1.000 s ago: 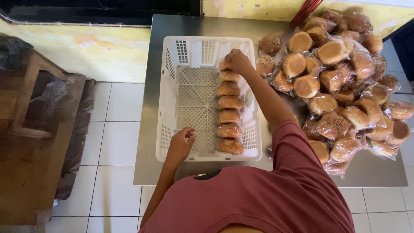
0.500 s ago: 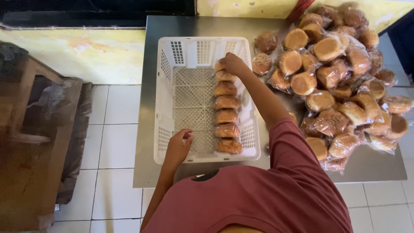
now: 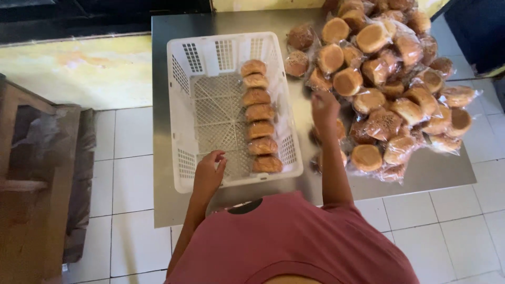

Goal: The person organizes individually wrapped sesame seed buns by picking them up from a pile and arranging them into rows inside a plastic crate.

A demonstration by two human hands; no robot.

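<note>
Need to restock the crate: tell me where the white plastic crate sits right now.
In the head view, the white crate sits on the metal table, left of the pile of wrapped buns, with the left hand on its near rim.

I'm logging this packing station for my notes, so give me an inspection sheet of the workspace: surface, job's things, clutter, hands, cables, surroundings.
Surface: grey metal table, bare at its near edge.
Job's things: white plastic crate holding one row of seven wrapped buns along its right side; pile of wrapped buns to the right of the crate.
Clutter: nothing seen.
Hands: left hand rests on the crate's near rim, holding nothing; right hand is over the edge of the pile, whether its fingers grip a bun cannot be told.
Cables: nothing seen.
Surroundings: white tiled floor; wooden furniture at left; yellowish wall behind.
</note>
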